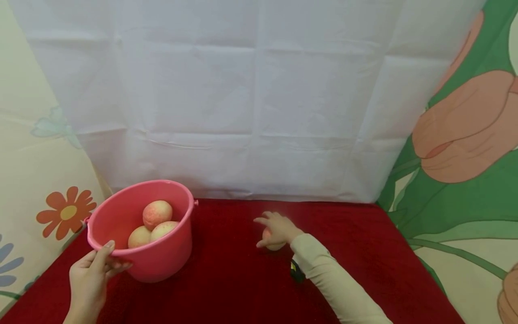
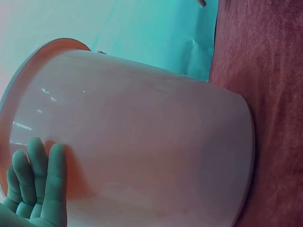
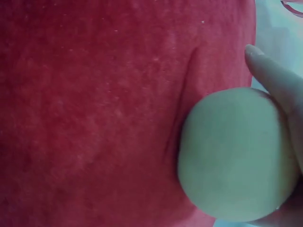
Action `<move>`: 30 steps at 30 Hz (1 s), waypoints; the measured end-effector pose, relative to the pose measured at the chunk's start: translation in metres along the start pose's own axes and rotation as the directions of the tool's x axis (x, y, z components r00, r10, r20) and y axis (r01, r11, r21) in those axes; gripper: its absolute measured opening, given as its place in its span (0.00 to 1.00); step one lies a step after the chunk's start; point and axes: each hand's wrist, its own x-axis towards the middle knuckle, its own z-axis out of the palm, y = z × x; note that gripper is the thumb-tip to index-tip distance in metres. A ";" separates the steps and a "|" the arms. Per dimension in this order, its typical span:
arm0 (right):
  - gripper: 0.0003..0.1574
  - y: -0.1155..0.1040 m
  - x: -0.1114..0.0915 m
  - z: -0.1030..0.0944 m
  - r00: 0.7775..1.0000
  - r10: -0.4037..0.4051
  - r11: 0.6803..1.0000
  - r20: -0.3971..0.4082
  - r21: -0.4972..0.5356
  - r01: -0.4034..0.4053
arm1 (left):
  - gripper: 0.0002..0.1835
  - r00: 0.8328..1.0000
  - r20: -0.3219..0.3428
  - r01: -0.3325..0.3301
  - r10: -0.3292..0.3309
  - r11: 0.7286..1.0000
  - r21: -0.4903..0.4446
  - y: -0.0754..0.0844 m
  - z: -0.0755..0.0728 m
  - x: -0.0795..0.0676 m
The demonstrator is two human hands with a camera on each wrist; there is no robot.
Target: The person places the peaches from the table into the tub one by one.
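A pink plastic bucket (image 1: 162, 263) stands on the left of the red cloth, holding several peaches (image 1: 158, 214). My left hand (image 1: 91, 272) grips its near rim, thumb over the edge and fingers along the outside. In the left wrist view those fingers (image 2: 57, 179) lie against the bucket wall (image 2: 151, 142). To the right, my right hand (image 1: 279, 228) is over a single peach (image 1: 266, 233), its fingers spread around it. The right wrist view has this peach (image 3: 236, 156) close against the hand, with one finger (image 3: 270, 71) extended straight past it.
Red cloth (image 1: 226, 279) covers the table, and a creased white sheet (image 1: 251, 99) hangs behind its back edge. Flower-printed hangings (image 1: 465, 198) flank it on both sides. A small black device (image 1: 297, 272) shows beside the right sleeve.
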 end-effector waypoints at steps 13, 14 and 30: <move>0.28 -0.002 0.001 0.007 0.998 -0.017 0.991 -0.061 -0.134 0.008 | 0.14 1.000 -0.016 0.022 -0.021 1.000 0.020 0.041 0.034 -0.033; 0.26 -0.002 0.001 0.007 0.997 -0.021 0.989 -0.070 -0.150 0.010 | 0.14 0.999 -0.027 0.039 -0.038 0.999 0.019 0.040 0.034 -0.033; 0.20 0.001 0.001 0.011 0.995 0.002 0.989 -0.101 -0.147 -0.017 | 0.13 1.000 -0.022 0.019 -0.018 0.999 0.049 0.018 0.014 -0.014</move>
